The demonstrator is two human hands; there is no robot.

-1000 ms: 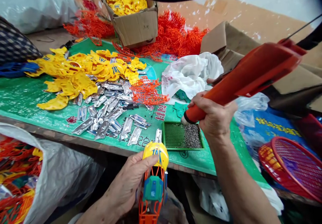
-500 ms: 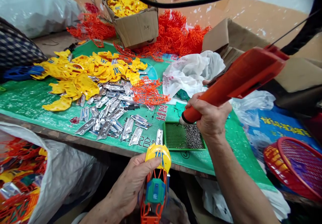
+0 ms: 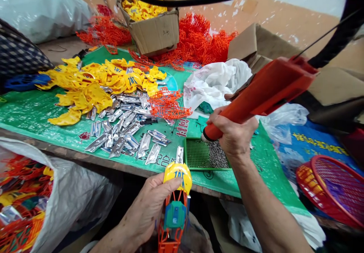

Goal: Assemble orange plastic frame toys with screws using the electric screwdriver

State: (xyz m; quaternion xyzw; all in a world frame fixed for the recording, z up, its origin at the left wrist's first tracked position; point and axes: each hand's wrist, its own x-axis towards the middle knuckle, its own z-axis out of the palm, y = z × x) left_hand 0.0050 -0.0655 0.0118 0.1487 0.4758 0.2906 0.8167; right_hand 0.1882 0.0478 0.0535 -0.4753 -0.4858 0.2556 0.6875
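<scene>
My left hand (image 3: 149,200) is closed around a toy vehicle body, its thumb on the yellow shell (image 3: 178,175) at the front. Behind that shell are an orange lattice frame (image 3: 170,241) and a teal block (image 3: 174,215). In my right hand (image 3: 239,137) is a red electric screwdriver (image 3: 264,90), gripped round its barrel and tilted down to the left. Its pale tip is over the green tray (image 3: 196,156), near a pile of small screws (image 3: 218,156); whether they touch I cannot tell. A silver piece (image 3: 179,154) lies just left of the tray.
Silver plates (image 3: 119,131), yellow shells (image 3: 110,74) and orange frames (image 3: 169,107) cover the table's left and middle. A cardboard box (image 3: 155,33) stands behind. White plastic (image 3: 216,80) lies beyond the tray, a red basket (image 3: 332,192) at right. A black cable (image 3: 204,0) crosses overhead.
The screwdriver and my right hand have shifted slightly left, the tip staying over the tray. My left hand still holds the toy vehicle body in nearly the same place.
</scene>
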